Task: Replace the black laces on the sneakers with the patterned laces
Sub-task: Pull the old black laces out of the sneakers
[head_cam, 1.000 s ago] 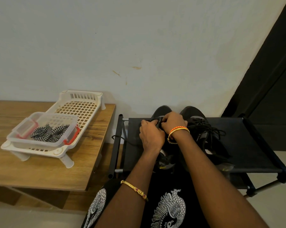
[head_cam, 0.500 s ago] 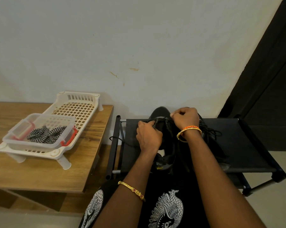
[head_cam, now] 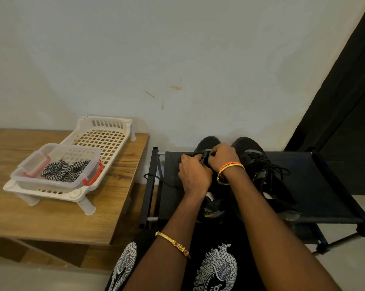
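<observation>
Seated low before a black fabric-topped shoe rack (head_cam: 328, 185), a person reaches both bare forearms forward over a black printed garment (head_cam: 217, 267). Both wrists bend down onto the left of two black sneakers (head_cam: 206, 143), which stands on the rack with its toe to the pale wall (head_cam: 177, 49). The left hand (head_cam: 195, 175), a gold bracelet (head_cam: 173, 243) far back on its forearm, curls its fingers in at the shoe's lacing, knuckles up; exactly what they pinch is hidden. The right hand (head_cam: 222, 156), ringed at the wrist by orange and gold bangles (head_cam: 230, 171), closes its fingers tight on the same spot, touching the left hand. A loose black lace (head_cam: 156, 178) trails left from under the hands across the rack. The right-hand black sneaker (head_cam: 261, 171) stands just beside, its black laces in place. The black-and-white zigzag patterned laces (head_cam: 62, 170) lie in a clear plastic box with red clips (head_cam: 51, 181), set in a white slotted plastic tray (head_cam: 106, 131) on a wooden table (head_cam: 51, 219), well apart from the hands.
</observation>
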